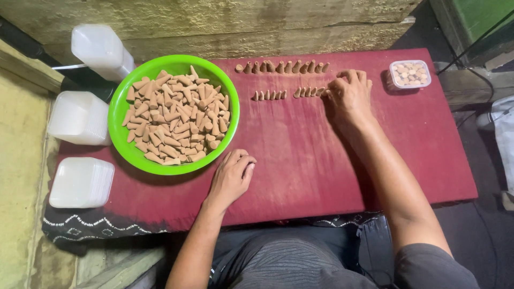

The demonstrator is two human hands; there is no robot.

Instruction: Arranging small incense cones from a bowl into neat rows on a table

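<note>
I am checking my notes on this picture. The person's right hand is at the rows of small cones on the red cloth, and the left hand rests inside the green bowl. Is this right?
Not quite. In the head view the left hand rests on the red cloth beside the green bowl, not inside it. The right hand is indeed at the rows of small cones.

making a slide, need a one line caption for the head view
Right hand at two rows of small cones on a red mat; left hand rests beside a green bowl.
</note>
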